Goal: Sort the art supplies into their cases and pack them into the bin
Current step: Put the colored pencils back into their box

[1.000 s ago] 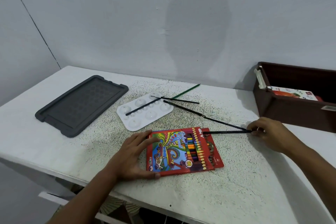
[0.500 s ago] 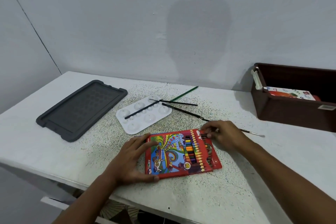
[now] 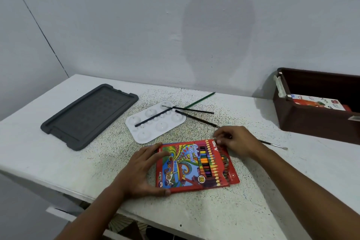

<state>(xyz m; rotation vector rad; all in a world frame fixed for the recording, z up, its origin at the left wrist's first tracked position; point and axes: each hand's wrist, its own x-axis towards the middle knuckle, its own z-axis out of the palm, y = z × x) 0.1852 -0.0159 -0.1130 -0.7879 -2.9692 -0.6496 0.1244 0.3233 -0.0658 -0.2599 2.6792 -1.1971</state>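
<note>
A red colour pencil box is lying flat near the front edge of the speckled white worktop, its printed face showing a swirling picture and a row of coloured pencils. The left hand is spreading over the box's left end, fingers along the top edge and thumb curling under the bottom edge, gripping it. The right hand is sitting at the box's upper right corner with fingers curling; what they are pinching is too blurred to tell. A paintbrush is sticking out from behind that hand. Farther back, a white paint palette is carrying one dark pencil, with more pencils and a green pencil crossing beside it. A grey lid is lying at the left, and a brown bin holding a printed box is standing at the right.
</note>
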